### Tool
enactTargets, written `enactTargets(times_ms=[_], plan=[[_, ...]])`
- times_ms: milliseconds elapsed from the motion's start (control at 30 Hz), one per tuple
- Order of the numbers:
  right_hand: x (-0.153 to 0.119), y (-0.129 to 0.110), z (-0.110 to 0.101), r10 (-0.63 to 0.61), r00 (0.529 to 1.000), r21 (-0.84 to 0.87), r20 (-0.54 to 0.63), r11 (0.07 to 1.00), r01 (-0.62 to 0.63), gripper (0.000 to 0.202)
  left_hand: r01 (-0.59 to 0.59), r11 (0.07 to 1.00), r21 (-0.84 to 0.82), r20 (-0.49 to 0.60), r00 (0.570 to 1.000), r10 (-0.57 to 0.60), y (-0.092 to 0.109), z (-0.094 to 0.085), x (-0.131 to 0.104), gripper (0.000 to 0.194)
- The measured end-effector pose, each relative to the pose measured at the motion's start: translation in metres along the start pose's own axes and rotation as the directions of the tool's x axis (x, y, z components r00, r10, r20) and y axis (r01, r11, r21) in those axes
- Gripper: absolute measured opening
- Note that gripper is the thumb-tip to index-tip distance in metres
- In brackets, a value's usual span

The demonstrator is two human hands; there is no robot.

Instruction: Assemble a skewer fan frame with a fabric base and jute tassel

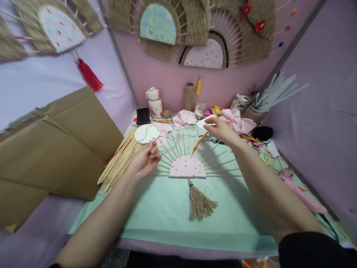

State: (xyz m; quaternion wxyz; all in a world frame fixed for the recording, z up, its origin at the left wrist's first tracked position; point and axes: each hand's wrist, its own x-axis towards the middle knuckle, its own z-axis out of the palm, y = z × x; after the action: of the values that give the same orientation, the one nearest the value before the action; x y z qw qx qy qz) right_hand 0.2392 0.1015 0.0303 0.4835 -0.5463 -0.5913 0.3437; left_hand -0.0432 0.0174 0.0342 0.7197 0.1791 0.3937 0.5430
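In the middle of the table lies a half-round fan frame, its thin wooden sticks (178, 144) spreading from a white half-disc with pink dots (187, 167). A twine tassel (201, 203) hangs from its straight edge. My left hand (146, 160), above the left sticks, pinches a thin twine (167, 149) that loops over the table. My right hand (221, 130) hovers beyond the right sticks, by a white card piece (208, 121), thumb and forefinger apart. Below it, an orange strip (200, 143) slants across the sticks.
Left are a bundle of sticks (118, 160), a white disc (145, 133) and a large cardboard sheet (52, 149). A bottle (154, 102), cardboard tube (189, 96) and pink cloth (184, 118) stand or lie behind. At right is a pink glue gun (302, 193). Finished fans hang on the wall.
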Motion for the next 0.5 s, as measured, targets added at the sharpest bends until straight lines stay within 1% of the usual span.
enactTargets(times_ms=[100,167,233,300,400,500], plan=[[-0.044,-0.004,0.021,0.006,0.989,0.014,0.149,1.000,-0.008,0.009,0.042,0.999,-0.032,-0.037,0.998,-0.044,-0.031,0.013,0.005,0.026],[-0.068,-0.009,0.035,-0.012,0.982,0.050,0.189,0.999,0.003,0.014,0.056,0.997,-0.049,-0.027,0.998,-0.057,-0.047,0.022,0.007,0.025],[-0.088,-0.010,0.047,-0.025,0.983,0.096,0.183,0.995,0.008,0.018,0.066,0.995,-0.077,0.005,0.998,-0.065,-0.059,0.028,0.009,0.024],[-0.102,-0.006,0.057,-0.023,0.987,0.150,0.158,0.989,-0.001,0.020,0.072,0.993,-0.094,0.031,0.997,-0.070,-0.069,0.029,0.010,0.025],[-0.117,0.000,0.066,0.006,0.993,0.215,0.115,0.976,-0.031,0.019,0.075,0.991,-0.112,0.081,0.995,-0.066,-0.082,0.026,0.010,0.024],[-0.128,0.002,0.070,0.045,0.995,0.239,0.093,0.969,-0.066,0.015,0.077,0.990,-0.121,0.151,0.987,-0.058,-0.093,0.021,0.008,0.020]])
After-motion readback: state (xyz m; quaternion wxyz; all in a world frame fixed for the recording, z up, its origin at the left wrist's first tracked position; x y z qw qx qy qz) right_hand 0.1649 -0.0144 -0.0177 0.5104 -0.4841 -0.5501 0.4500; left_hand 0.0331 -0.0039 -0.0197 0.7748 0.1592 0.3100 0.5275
